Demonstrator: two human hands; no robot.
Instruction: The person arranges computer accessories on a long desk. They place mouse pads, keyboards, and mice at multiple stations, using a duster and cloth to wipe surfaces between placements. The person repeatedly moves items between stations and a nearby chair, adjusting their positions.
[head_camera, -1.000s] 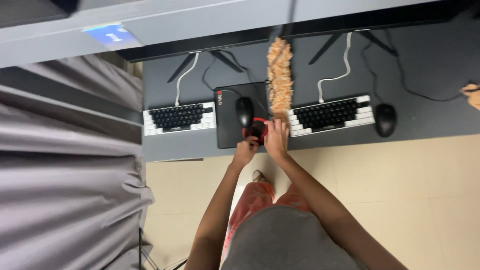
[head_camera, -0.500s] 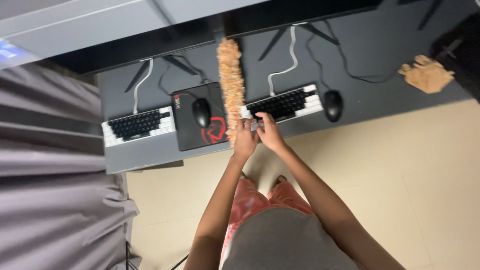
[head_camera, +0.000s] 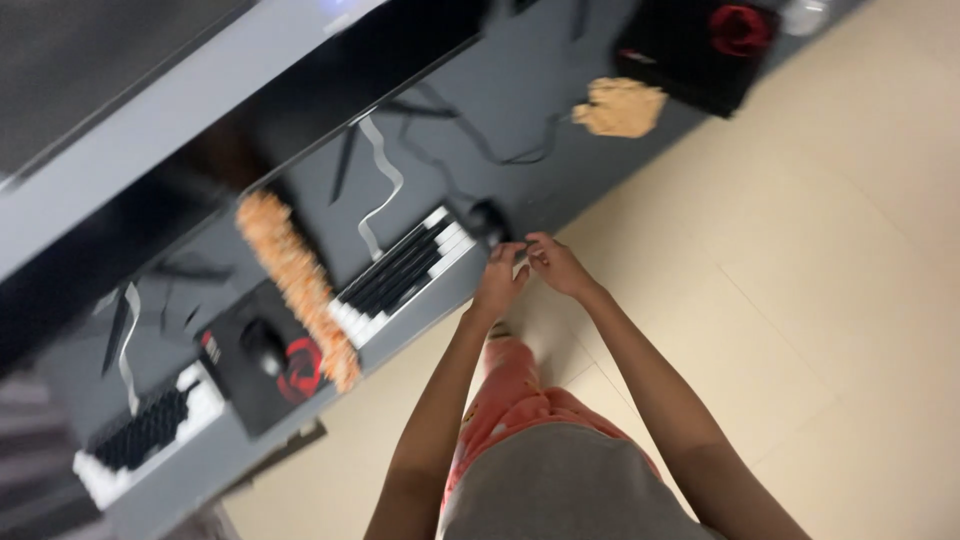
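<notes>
Arms outstretched, left hand (head_camera: 497, 284) and right hand (head_camera: 556, 266) together at desk (head_camera: 560, 200) edge beside mouse (head_camera: 489, 221), grip unclear.

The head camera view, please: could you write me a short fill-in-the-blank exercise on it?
1. The fluffy orange duster lies on the grey ____.
2. Both hands, left hand and right hand, meet at the desk's front ____.
3. The black mouse sits on a black ____.

Missing words: desk; edge; mousepad
</notes>
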